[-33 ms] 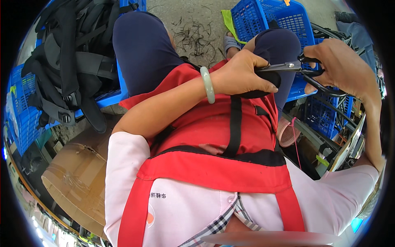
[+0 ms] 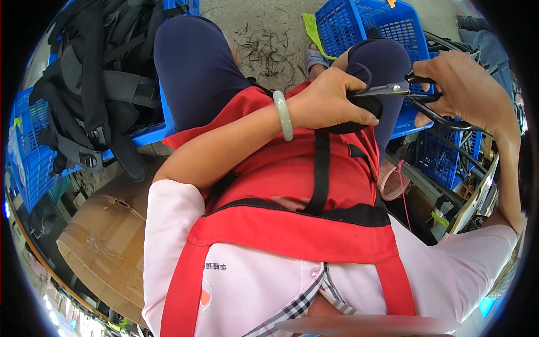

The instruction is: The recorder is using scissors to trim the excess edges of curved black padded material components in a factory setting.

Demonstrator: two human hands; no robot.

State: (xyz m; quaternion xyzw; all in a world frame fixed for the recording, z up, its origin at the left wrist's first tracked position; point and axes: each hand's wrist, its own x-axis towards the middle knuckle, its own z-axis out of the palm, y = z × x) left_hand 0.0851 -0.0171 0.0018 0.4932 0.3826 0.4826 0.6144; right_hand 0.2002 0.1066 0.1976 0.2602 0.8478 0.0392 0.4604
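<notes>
My right hand [image 2: 457, 90] is closed round the black handles of a pair of scissors [image 2: 393, 90], whose metal blades point left toward my other hand. Gripped in my left hand [image 2: 331, 101] is a black strap piece [image 2: 368, 106], held over my lap between thumb and fingers. The blades reach the strap just beside my left fingers. A thin dark curled strip [image 2: 366, 72] sticks up there. Part of the strap is hidden under my left hand. A black band [image 2: 320, 168] hangs down across the red apron [image 2: 264, 180] below it.
Black padded straps [image 2: 95, 73] pile over a blue crate at the left, with a brown cardboard box [image 2: 106, 247] below. Dark thread scraps [image 2: 266, 53] litter the floor ahead. A blue basket [image 2: 398, 28] stands beyond my right knee, with metal tubes beside it.
A thin curled dark strip now rises above the scissor blades where none showed before. My right fingers and the handles have shifted slightly; my left hand stays put.
</notes>
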